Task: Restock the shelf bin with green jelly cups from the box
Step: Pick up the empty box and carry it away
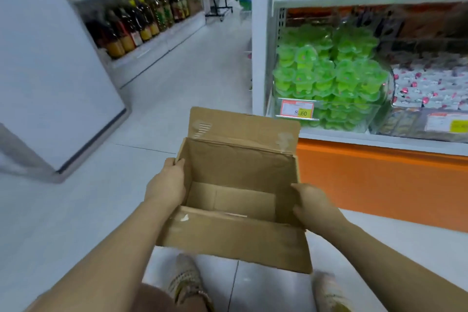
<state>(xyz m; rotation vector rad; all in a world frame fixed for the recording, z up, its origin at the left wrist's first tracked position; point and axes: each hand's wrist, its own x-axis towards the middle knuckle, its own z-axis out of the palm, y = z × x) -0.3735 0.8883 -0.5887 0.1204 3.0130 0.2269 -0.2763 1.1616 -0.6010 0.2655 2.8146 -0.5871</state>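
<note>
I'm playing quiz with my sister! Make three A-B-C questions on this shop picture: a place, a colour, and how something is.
1. Where are the jelly cups? A) on the floor B) in the clear bin C) in a trolley
2. What colour is the panel under the shelf? A) blue B) black C) orange
3. How is the box? A) open, held in hands B) taped shut C) squashed flat

1 B: the cups are piled in the bin.
2 C: the panel is bright orange.
3 A: flap up, left hand and right hand grip its sides.
</note>
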